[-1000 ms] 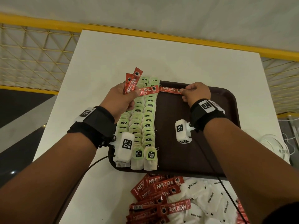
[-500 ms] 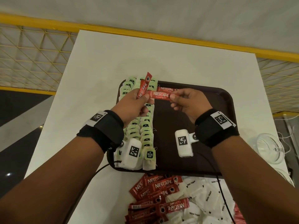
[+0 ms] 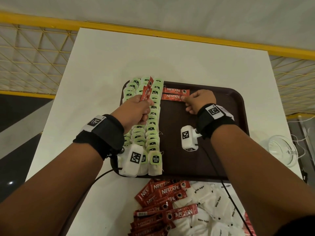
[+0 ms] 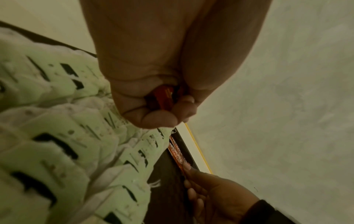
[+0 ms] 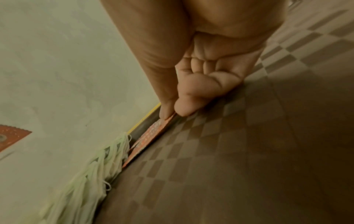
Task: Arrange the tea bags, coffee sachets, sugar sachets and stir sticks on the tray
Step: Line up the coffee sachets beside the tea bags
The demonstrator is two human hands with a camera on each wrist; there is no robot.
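Rows of green-tagged tea bags (image 3: 153, 130) fill the left side of the brown tray (image 3: 238, 103). My left hand (image 3: 144, 106) hovers over them and grips a few red coffee sachets (image 3: 146, 91), seen in its fist (image 4: 166, 97) in the left wrist view. One coffee sachet (image 3: 175, 91) lies flat along the tray's far edge. Just below it, my right hand (image 3: 185, 99) pinches the right end of a second sachet (image 3: 171, 97) between thumb and forefinger (image 5: 172, 112), holding it low against the tray floor (image 5: 229, 151).
A loose heap of coffee sachets (image 3: 163, 201) and white sugar sachets (image 3: 213, 201) lies on the white table in front of the tray. A glass (image 3: 283, 149) stands at the table's right edge. A yellow railing runs behind the table.
My right hand left one sachet at the tray's far edge, took another from my left hand, and has brought it down just below the first. My left hand drew back slightly.
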